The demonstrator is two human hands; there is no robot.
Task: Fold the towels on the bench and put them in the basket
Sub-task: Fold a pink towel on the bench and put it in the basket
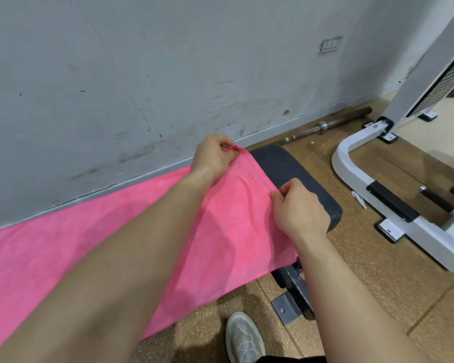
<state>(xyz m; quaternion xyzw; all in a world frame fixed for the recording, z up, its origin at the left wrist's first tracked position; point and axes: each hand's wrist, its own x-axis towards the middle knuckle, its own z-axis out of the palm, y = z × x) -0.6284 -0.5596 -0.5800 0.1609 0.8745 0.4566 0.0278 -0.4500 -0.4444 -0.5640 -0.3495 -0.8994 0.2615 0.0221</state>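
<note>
A large pink towel [131,226] lies spread along the black padded bench [294,174], covering most of it and hanging over the near side. My left hand [215,155] pinches the towel's far right corner near the wall. My right hand [299,205] pinches the near corner of the same short edge. Only the right end of the bench pad shows bare. No basket is in view.
A grey wall [142,74] runs close behind the bench. A barbell [325,125] lies on the cork floor by the wall. A white machine frame [378,205] stands to the right. My shoe [243,336] and the bench's steel foot [291,305] are below.
</note>
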